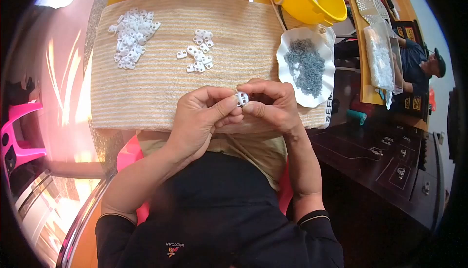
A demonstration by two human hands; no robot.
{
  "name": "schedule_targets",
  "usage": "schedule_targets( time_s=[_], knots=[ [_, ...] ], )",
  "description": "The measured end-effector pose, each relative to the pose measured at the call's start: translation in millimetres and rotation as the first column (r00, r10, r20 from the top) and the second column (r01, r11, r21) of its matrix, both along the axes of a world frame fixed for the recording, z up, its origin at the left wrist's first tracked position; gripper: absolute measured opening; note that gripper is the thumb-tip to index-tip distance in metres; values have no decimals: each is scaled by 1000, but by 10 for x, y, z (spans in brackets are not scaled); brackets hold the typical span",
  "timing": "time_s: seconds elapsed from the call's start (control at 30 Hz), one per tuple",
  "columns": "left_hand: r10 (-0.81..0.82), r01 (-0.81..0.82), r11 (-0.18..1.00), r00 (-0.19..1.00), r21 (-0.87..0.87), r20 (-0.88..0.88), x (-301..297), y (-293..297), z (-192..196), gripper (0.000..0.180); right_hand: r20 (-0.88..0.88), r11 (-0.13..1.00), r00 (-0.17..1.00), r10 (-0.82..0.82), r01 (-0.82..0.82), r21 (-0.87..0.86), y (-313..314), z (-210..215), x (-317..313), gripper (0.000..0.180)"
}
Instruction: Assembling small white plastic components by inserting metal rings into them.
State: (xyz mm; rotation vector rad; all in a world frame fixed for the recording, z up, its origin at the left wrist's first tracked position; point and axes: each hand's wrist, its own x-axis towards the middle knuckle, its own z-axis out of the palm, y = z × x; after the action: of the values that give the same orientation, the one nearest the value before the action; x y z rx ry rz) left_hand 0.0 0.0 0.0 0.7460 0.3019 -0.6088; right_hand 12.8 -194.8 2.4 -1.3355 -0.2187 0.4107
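Item: small white plastic clip (242,98), being pinched between closed fingertips of left hand (197,121) and right hand (273,107), hovering just below the striped cloth (161,92); risk: slipping sideways under uneven squeeze, dropping into the lap.

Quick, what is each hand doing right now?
Left hand: closed, pinching the small white plastic piece.
Right hand: closed, pinching the same piece.

At frame centre, left hand (197,121) and right hand (273,104) pinch a small white plastic piece (242,99) above the striped cloth (156,92).
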Motion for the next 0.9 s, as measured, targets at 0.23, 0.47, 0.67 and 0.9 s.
schedule_targets(
  time_s=[0.23,0.47,0.67,0.9],
  knots=[
    [11,-11,1000,1000,6,9,-10,-7,8,13,40,998,999,-5,7,-56,-6,44,-15,31],
    [19,-19,1000,1000,11,19,-9,-4,18,14,84,993,996,-24,34,-114,9,46,-22,30],
    [16,-17,1000,999,24,35,-16,4,1,13,101,991,995,-14,27,-133,13,37,-20,30],
    [2,1,998,999,-64,40,-11,4,-13,13,83,997,996,-23,29,-73,24,44,-32,29]
  ],
)
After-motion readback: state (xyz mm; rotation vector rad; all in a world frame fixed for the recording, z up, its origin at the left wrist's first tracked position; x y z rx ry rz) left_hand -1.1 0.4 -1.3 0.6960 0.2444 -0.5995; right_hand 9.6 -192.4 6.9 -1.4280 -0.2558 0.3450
